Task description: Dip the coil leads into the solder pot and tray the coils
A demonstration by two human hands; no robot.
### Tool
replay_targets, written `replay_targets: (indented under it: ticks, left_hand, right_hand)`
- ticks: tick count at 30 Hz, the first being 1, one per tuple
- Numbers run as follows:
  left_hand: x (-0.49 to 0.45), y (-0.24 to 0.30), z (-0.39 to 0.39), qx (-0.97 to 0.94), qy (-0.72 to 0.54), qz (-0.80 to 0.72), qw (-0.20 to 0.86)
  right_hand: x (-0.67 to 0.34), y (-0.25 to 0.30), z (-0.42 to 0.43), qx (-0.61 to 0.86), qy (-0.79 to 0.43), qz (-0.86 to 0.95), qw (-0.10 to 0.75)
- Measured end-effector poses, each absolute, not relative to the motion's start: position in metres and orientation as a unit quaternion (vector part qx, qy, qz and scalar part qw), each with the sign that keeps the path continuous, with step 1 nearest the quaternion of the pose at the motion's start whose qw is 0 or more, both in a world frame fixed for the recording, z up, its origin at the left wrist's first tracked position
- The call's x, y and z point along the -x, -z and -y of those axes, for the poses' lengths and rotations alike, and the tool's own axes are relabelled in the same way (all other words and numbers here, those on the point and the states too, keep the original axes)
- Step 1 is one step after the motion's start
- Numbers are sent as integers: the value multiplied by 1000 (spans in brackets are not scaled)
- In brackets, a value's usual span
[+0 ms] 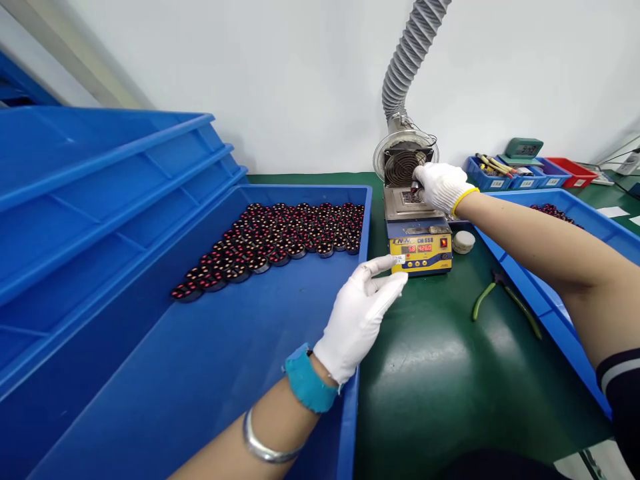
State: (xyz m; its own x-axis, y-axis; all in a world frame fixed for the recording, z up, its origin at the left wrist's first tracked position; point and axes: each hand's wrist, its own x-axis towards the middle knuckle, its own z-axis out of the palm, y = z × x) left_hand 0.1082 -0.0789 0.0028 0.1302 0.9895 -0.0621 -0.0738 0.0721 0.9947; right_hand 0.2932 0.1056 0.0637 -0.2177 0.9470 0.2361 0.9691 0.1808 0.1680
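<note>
Landmark: CM 558 unit point(419, 252), one, yellow-fronted and blue, red digits lit, set on a green counter point(420, 353).

Right hand point(443, 187), gloved in white with a yellow cuff edge: held over the metal top of the unit. A small dark part point(415, 188), mostly hidden, is grasped by its fingers; whether the top is touched by the part cannot be told.

Left hand point(350, 323), gloved in white: held before the unit's lower left side, palm partly turned inward. Its fingers are released, thumb and forefinger parted, with nothing seen between them. A teal band point(307, 381) and a silver bangle point(265, 443) are worn below the glove.

Fan point(401, 168), one, round-grilled: mounted behind the unit's top; grey ribbed hose point(414, 50) attached above.

Blue tray point(270, 347): left of the unit; round black parts point(300, 230), many, with pink and pale spots, arranged in rows at its far end. Stacked blue trays point(150, 173): farther left.

Round white container point(463, 242): just beside the unit, right. Green-handled pliers point(497, 279): right of and nearer than the unit, handles spread. Second blue tray point(525, 290): farther right.
</note>
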Motion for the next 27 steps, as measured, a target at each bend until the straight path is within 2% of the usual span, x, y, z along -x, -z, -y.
replay_targets:
  ticks: [6, 10, 13, 19, 24, 27]
  left_hand:
    - [-109, -1, 78, -492, -468, -457, 574]
    - [-110, 1, 78, -467, -493, -449, 581]
    - [-113, 1, 79, -432, -519, -448, 586]
    - [-115, -3, 81, -380, -547, -455, 591]
    - [-115, -1, 80, -370, -568, -467, 568]
    - [-115, 0, 79, -369, -567, -471, 566]
  right_hand:
    - [-290, -70, -104, 625, 151, 765, 45]
    - [-292, -80, -93, 631, 109, 754, 142]
    - [-285, -81, -68, 617, 6, 759, 205]
    - [-255, -50, 0, 547, -313, 741, 232]
    - [-258, -36, 25, 502, -322, 774, 212]
    - [-267, -40, 25, 482, -411, 754, 173]
